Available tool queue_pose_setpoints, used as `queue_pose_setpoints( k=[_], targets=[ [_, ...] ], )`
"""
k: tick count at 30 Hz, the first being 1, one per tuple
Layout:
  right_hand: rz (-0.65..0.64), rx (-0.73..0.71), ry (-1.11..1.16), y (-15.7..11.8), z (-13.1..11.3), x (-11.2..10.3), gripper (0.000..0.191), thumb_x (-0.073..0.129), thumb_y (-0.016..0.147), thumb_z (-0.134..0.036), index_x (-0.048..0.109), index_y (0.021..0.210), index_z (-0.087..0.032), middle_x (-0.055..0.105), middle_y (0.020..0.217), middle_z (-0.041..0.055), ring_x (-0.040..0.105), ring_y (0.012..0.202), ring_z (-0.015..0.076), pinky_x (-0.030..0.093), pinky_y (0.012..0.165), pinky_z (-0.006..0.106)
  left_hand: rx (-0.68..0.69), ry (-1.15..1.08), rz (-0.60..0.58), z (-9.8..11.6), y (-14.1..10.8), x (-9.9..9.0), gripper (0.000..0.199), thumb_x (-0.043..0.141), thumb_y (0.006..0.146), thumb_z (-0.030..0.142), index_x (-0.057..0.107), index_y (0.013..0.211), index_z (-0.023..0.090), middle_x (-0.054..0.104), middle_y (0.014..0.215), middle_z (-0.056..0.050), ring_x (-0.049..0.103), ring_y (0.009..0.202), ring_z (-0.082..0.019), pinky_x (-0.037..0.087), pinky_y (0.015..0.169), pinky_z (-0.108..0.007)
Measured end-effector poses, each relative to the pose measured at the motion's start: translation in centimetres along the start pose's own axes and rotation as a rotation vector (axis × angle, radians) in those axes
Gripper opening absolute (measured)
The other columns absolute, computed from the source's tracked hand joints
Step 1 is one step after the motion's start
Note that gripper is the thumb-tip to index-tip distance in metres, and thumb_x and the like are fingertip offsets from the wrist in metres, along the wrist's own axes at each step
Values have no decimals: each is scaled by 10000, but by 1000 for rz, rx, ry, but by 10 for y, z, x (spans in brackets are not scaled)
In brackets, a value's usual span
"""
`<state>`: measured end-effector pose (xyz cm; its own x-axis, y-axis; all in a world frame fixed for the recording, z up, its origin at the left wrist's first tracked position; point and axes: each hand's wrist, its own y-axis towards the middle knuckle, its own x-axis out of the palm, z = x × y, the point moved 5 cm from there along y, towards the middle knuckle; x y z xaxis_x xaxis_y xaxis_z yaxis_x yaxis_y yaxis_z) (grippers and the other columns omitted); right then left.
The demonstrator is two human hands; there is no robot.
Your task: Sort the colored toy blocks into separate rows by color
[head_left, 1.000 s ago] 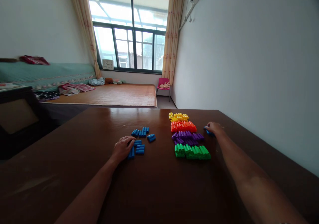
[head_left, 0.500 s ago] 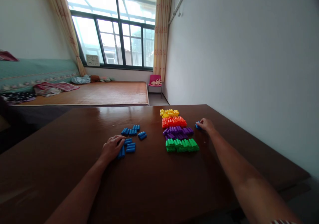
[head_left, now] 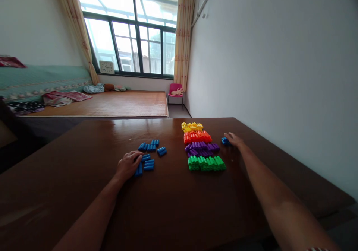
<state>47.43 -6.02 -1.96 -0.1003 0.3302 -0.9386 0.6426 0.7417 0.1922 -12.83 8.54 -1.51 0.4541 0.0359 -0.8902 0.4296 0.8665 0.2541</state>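
Observation:
My left hand [head_left: 129, 164] rests on the table, fingers loosely laid over and beside a few blue ribbed blocks [head_left: 149, 164], partly covering them. Just beyond it lie several more blue blocks [head_left: 151, 147], with one blue block [head_left: 161, 151] set apart to the right. Over on the right, my right hand [head_left: 234, 139] is held just above a small blue bunch of blocks [head_left: 225, 141], its fingers stretched out and apart from them. Between the hands stand stacked rows: green blocks [head_left: 206, 163], purple blocks [head_left: 200, 148], orange blocks [head_left: 197, 136] and yellow blocks [head_left: 192, 126].
The dark brown table [head_left: 167, 199] has a white wall [head_left: 265, 68] along its right. Behind it are a bed with a mat [head_left: 131, 102], a pink chair [head_left: 176, 89] with a soft toy, and a window with a clock [head_left: 106, 67] on the sill.
My right hand has loosened its fingers from the blue blocks and drawn slightly right, so more of them shows. My left hand keeps its place. The whole view has shifted a little.

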Motion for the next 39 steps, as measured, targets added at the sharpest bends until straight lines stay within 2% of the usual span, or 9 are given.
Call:
queue_pose_setpoints(
  k=[2,4,9,12,15,22,27,33,39],
  targets=[
    [-68,-15,-41,-5,-10,12,590,309,911,-548,523,1327,-187,532,1364,162,475,1276,311,364,1019,515,-7,0,0,1,0,-1,344,400,893,414,688,1043,301,654,1200,18,547,1146,-224,448,965,-343],
    [-98,-36,-68,-11,-18,20,515,308,930,-465,508,1340,-226,501,1406,114,428,1322,266,327,1063,475,-10,6,-1,2,-1,-2,337,404,894,407,688,1044,304,654,1201,20,550,1145,-221,451,957,-336],
    [-51,-132,-74,-32,-33,26,485,294,940,-394,482,1355,-227,478,1431,82,376,1359,203,273,1112,380,10,20,8,3,-1,-2,344,388,906,408,686,1046,307,646,1212,19,554,1141,-220,465,915,-327],
    [-6,-205,-70,-43,-42,29,501,289,943,-387,443,1384,-204,468,1440,83,381,1354,188,248,1130,365,17,25,9,1,-1,0,349,383,910,402,686,1050,300,647,1207,10,554,1139,-225,462,914,-338],
    [0,-208,-59,-45,-46,30,505,287,949,-399,429,1395,-210,466,1443,69,387,1350,177,245,1136,363,19,22,9,0,0,2,344,390,910,405,685,1049,296,645,1210,6,552,1135,-224,459,917,-336],
    [-79,-209,-87,-36,-43,17,424,278,955,-300,595,1236,-291,568,1351,14,447,1304,151,292,1112,370,-3,-2,-11,0,-1,2,344,388,914,420,676,1068,309,627,1240,5,527,1158,-237,453,915,-356],
    [6,-141,-100,-40,-41,3,377,390,915,-473,681,1097,-317,589,1319,10,456,1277,243,354,1055,421,-11,2,0,2,-1,0,326,412,903,410,683,1055,310,639,1220,6,537,1138,-234,455,913,-349],
    [75,-101,-47,-48,-48,-4,320,534,834,-489,672,1039,-286,638,1198,63,489,1215,280,444,928,430,-3,18,-3,5,-2,-3,340,396,907,401,686,1049,297,643,1213,-1,545,1137,-231,460,908,-345],
    [30,-99,49,-44,-50,-11,287,607,787,-438,625,1011,-259,670,1096,55,569,1109,253,463,898,388,-1,6,11,4,-2,-2,328,411,903,397,692,1039,297,650,1201,-1,552,1122,-229,457,907,-342]
  ],
)
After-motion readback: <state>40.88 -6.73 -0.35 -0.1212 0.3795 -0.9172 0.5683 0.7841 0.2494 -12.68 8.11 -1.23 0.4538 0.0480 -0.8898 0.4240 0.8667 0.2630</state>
